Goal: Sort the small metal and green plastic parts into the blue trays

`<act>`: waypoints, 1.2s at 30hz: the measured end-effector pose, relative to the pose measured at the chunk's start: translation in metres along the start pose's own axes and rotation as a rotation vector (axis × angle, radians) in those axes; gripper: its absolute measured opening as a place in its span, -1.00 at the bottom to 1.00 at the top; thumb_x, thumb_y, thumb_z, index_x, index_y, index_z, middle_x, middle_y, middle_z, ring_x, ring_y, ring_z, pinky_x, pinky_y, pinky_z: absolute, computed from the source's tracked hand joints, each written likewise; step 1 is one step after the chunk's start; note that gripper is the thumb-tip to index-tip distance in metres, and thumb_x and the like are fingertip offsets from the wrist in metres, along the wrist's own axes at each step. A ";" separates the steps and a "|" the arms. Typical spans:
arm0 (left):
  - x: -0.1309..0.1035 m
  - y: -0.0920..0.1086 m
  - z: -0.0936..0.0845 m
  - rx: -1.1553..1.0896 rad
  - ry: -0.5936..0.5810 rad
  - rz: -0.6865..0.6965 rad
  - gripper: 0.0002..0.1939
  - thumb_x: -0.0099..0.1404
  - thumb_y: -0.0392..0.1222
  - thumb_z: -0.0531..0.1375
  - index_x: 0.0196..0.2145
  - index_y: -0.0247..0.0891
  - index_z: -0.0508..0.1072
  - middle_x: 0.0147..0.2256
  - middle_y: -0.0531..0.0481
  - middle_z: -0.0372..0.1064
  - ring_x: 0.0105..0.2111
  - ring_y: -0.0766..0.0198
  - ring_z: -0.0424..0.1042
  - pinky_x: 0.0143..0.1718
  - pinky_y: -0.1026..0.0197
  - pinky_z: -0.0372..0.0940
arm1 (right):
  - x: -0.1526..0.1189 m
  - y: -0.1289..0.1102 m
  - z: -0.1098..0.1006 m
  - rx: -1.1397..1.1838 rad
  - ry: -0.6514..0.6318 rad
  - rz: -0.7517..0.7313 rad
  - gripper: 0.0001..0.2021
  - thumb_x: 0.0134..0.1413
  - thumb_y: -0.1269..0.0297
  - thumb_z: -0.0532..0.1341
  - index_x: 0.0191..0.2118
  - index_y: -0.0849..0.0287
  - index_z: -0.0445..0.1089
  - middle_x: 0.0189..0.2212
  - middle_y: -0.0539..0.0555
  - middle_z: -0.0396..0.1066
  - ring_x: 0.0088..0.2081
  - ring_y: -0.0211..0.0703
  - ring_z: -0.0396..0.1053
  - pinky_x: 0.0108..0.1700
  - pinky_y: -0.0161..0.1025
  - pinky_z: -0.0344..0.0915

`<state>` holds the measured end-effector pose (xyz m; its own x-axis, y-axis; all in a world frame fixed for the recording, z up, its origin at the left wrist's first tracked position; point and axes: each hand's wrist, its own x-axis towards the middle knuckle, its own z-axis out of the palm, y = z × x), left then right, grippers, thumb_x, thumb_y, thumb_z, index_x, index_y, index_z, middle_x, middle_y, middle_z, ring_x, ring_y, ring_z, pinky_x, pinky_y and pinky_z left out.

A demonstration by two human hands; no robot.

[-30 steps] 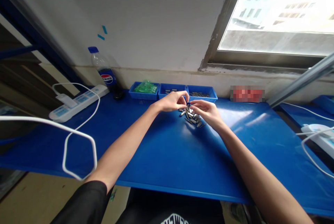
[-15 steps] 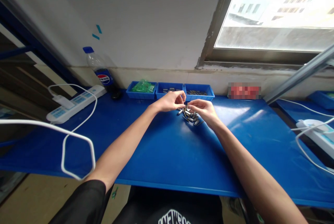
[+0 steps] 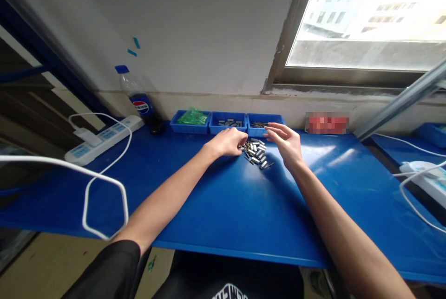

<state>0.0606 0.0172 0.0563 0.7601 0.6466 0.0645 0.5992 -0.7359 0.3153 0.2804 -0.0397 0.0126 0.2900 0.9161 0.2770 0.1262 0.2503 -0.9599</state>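
Note:
A loose pile of small silvery metal pieces (image 3: 258,152), mixed with thin dark and brassy pins, lies on the blue table (image 3: 216,206). My left hand (image 3: 228,142) is at the pile's left edge, its fingers curled down and closed; what they hold, if anything, is hidden. To the right of the pile, my right hand (image 3: 286,143) is raised just above the table. Its fingers are stretched out and apart, and nothing shows between them.
Behind the pile stand three blue bins: one with green bags (image 3: 192,117), one with silvery pieces (image 3: 228,130), one with thin pins (image 3: 266,133). A cola bottle (image 3: 141,104) and a white power strip (image 3: 104,139) are at left. A white cable (image 3: 121,192) loops nearby.
My hands were close together over the pile and have parted. The right has moved right and opened; the left has moved slightly down, its fingers curling at the pile's edge.

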 end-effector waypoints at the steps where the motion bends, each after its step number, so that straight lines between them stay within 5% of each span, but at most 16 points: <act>1: 0.000 0.002 0.000 0.018 0.001 -0.013 -0.87 0.06 -0.30 0.31 -0.37 -0.23 0.50 -0.36 -0.05 0.55 -0.42 0.20 0.48 -0.46 0.25 0.17 | -0.001 -0.001 -0.001 -0.012 -0.002 0.008 -0.52 0.03 -0.05 0.42 0.00 0.15 0.53 -0.10 0.22 0.62 -0.18 0.03 0.62 -0.06 -0.05 0.52; 7: 0.000 0.006 -0.003 -0.004 0.025 -0.018 -0.82 0.03 -0.36 0.29 -0.35 -0.22 0.48 -0.39 -0.04 0.56 -0.43 0.18 0.52 -0.44 0.25 0.21 | -0.003 -0.003 -0.002 -0.058 -0.019 0.016 -0.60 0.04 -0.02 0.41 -0.08 0.12 0.55 -0.24 0.13 0.63 -0.30 -0.04 0.59 -0.19 -0.13 0.50; 15: -0.001 -0.003 -0.011 -0.546 0.110 0.087 -0.74 0.10 -0.29 0.35 -0.25 -0.26 0.39 -0.42 0.02 0.57 -0.39 0.24 0.60 -0.38 0.34 0.36 | -0.009 -0.007 0.005 -0.097 -0.206 0.025 -0.57 0.09 -0.11 0.38 -0.09 0.13 0.58 -0.41 0.08 0.59 -0.39 -0.09 0.53 -0.23 -0.14 0.48; 19: 0.001 -0.005 -0.009 -0.663 0.132 0.091 -0.71 0.11 -0.25 0.38 -0.25 -0.27 0.38 -0.37 -0.04 0.59 -0.35 0.22 0.62 -0.35 0.32 0.41 | -0.013 -0.012 0.010 -0.047 -0.319 0.075 -0.57 0.03 -0.11 0.43 -0.15 0.15 0.62 -0.39 0.10 0.61 -0.34 -0.06 0.55 -0.20 -0.14 0.48; 29: 0.004 -0.013 -0.010 -0.822 0.142 0.137 -0.74 0.14 -0.15 0.43 -0.29 -0.38 0.54 -0.31 -0.11 0.59 -0.31 0.25 0.59 -0.23 0.25 0.48 | -0.016 -0.010 0.012 0.089 -0.326 0.179 -0.52 -0.05 -0.10 0.49 -0.08 0.12 0.60 -0.24 0.14 0.66 -0.15 0.06 0.62 0.00 -0.04 0.51; 36: 0.003 -0.041 -0.023 -0.635 0.474 -0.129 -0.79 0.19 -0.16 0.39 -0.27 -0.37 0.63 -0.28 -0.15 0.63 -0.32 0.16 0.63 -0.24 0.22 0.50 | -0.013 -0.007 0.009 0.074 -0.222 0.171 -0.58 0.00 -0.04 0.48 -0.09 0.11 0.59 -0.21 0.16 0.66 -0.20 0.02 0.61 -0.08 -0.07 0.50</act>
<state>0.0330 0.0538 0.0654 0.4212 0.8404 0.3412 0.3094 -0.4867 0.8169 0.2675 -0.0504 0.0154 0.0853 0.9911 0.1024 0.0217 0.1009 -0.9947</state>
